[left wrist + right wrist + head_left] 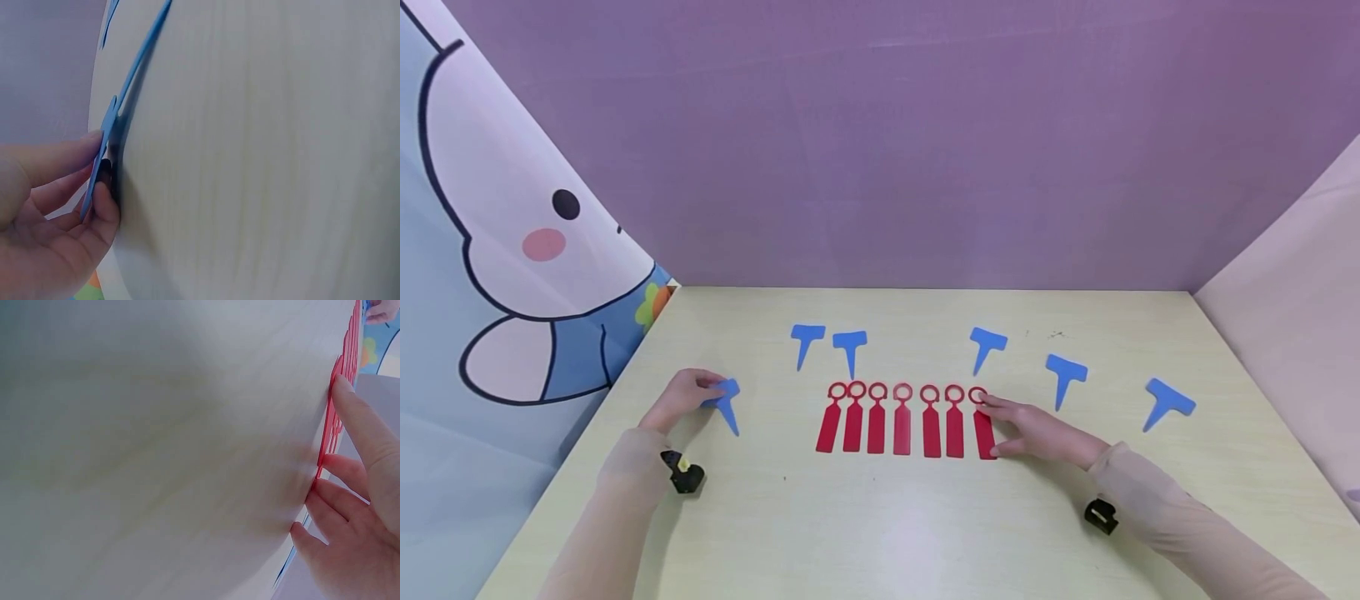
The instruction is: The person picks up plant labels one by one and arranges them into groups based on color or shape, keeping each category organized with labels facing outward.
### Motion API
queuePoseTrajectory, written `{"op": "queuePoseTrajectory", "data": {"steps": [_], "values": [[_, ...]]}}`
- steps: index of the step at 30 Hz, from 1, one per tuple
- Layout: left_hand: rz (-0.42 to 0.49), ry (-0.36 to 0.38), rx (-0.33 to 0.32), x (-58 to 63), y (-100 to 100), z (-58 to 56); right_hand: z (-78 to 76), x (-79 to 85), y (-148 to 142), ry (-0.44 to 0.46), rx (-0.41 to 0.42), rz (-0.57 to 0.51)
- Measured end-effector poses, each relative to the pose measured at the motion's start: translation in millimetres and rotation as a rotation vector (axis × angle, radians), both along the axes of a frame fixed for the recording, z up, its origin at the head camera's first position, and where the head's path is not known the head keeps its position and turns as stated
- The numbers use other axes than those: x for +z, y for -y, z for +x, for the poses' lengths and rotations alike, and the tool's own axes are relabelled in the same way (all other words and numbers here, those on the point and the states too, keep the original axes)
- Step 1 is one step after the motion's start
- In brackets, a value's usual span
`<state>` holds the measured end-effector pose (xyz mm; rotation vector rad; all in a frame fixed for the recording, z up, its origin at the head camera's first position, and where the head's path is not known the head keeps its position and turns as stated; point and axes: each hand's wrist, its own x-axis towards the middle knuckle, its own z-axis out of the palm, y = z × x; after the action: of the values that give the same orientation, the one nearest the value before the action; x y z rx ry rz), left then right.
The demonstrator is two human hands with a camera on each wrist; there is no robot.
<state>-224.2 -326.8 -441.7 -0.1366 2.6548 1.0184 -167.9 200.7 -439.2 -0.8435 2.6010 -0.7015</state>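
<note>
My left hand (683, 397) pinches a blue T-shaped plant label (727, 406) by its wide head, at the left of the table. In the left wrist view the thumb lies on one face of the label (107, 128) and the fingers curl behind it; its stem points away from the hand. With fingers spread, my right hand (1041, 429) touches the rightmost red ring-topped tag (984, 435): fingertips at its ring, thumb at its lower corner. The right wrist view shows the thumb tip on this red tag (329, 419), which lies flat on the table.
Several more red tags (902, 432) lie in a row at the table's middle, rings toward the back. Several blue T-shaped labels (850, 342) are spread behind and right of the row. A purple wall (925, 167) stands at the back edge, with fabric panels at both sides.
</note>
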Motion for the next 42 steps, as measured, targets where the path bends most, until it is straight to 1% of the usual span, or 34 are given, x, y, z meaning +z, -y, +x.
{"op": "queuePoseTrajectory", "data": {"steps": [9, 14, 19, 25, 31, 34, 35, 40, 42], "values": [[0.102, 0.021, -0.003, -0.3, 4, 3.2, -0.2, -0.4, 0, -0.013, 0.011, 0.002], [0.136, 0.031, -0.038, 1.5, 5, 6.0, -0.4, -0.9, -1, -0.005, 0.014, 0.0], [0.149, 0.038, -0.074, 5.6, 1, 9.2, -0.3, -0.7, 0, -0.008, 0.008, 0.006], [0.161, 0.054, -0.097, 9.7, -10, 12.3, -0.1, 0.2, 1, 0.011, -0.001, 0.011], [0.197, 0.038, -0.169, 11.1, -19, 15.8, 0.0, 0.6, 1, 0.01, -0.003, 0.014], [0.211, 0.053, -0.201, 9.8, -23, 16.8, 0.2, 0.8, 1, 0.013, -0.006, 0.015], [0.214, 0.055, -0.223, 9.7, -25, 17.3, 0.4, 0.8, 1, 0.015, -0.009, 0.016], [0.222, 0.055, -0.296, 13.1, -34, 21.0, 0.7, 0.7, 1, 0.012, -0.01, 0.019], [0.231, 0.058, -0.308, 14.7, -38, 22.5, 0.6, 0.6, 1, 0.01, -0.008, 0.018]]}}
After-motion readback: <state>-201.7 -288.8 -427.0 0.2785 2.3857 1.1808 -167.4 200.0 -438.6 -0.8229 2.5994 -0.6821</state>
